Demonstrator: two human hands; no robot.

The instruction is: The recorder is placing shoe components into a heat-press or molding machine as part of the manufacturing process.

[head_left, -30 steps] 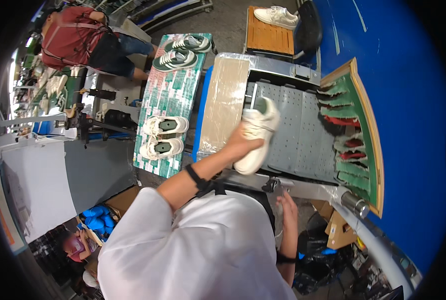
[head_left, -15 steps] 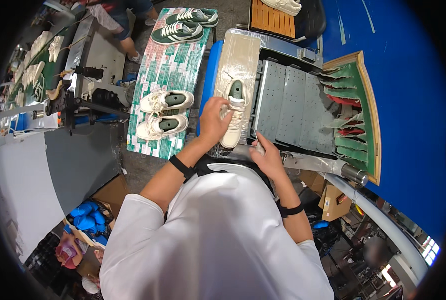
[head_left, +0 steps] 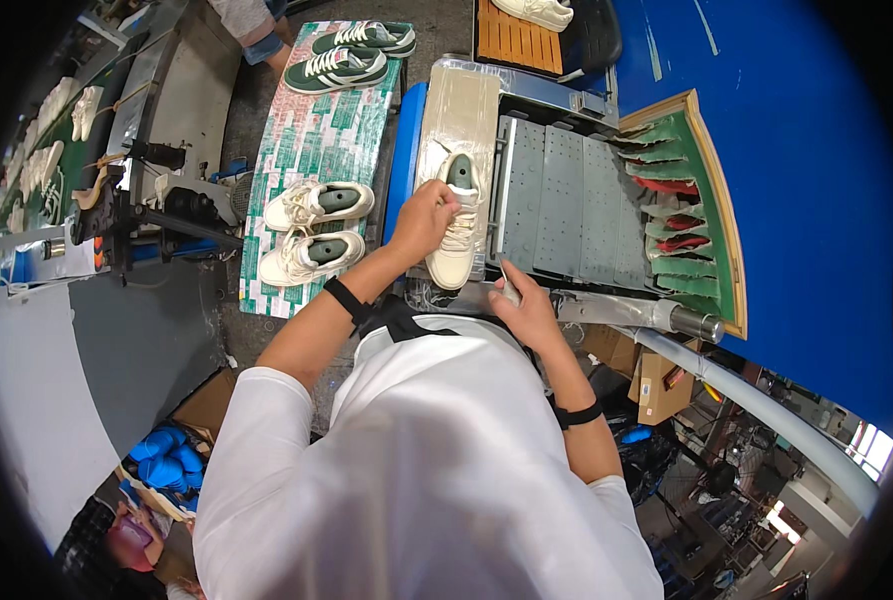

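Observation:
A cream lace-up sneaker lies on a tan, film-covered board in front of me, toe toward me, with a dark green form inside its opening. My left hand reaches over its left side, thumb and fingers pinched on the shoelace near the tongue. Closed around a slim pale tool with a thin metal tip, my right hand is just right of the toe, apart from the shoe. The tool's exact kind is too small to tell.
A green-and-white patterned bench at left bears a pair of cream sneakers and green sneakers. On the right, a grey slatted conveyor leads into a blue machine behind green curtain strips.
The whole view has shifted slightly, moving the scene left. My left fingers have drawn together at the laces near the tongue. My right hand keeps the tool beside the shoe's toe.

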